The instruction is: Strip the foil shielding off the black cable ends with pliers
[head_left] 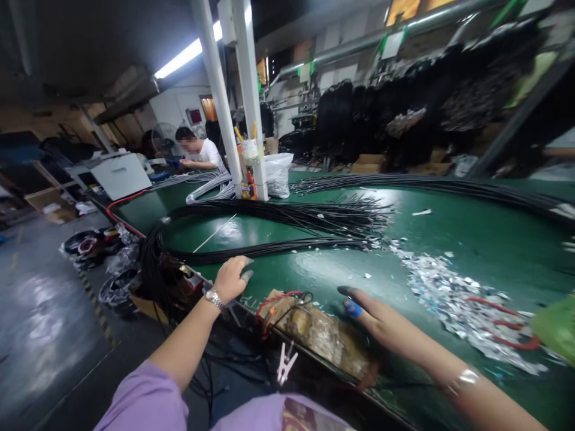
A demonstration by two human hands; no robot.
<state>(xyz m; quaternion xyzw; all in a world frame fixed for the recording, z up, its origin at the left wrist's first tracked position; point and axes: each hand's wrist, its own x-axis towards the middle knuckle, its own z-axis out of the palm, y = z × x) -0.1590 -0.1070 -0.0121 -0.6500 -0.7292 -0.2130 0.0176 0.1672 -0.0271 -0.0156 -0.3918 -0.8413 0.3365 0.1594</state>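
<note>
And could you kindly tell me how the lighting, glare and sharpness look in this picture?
Head view: a bright tube light under a dark ceiling; pale glare on the green table and the grey floor; the tips of the black cables look soft; the white posts lean, perhaps from camera tilt or wide-angle distortion.

We had cables [291, 214] on the table [485, 239] before our left hand [230, 281], scraps [453, 299] right of our right hand [376, 314] and a plastic bag [279, 175] behind the cables
</note>
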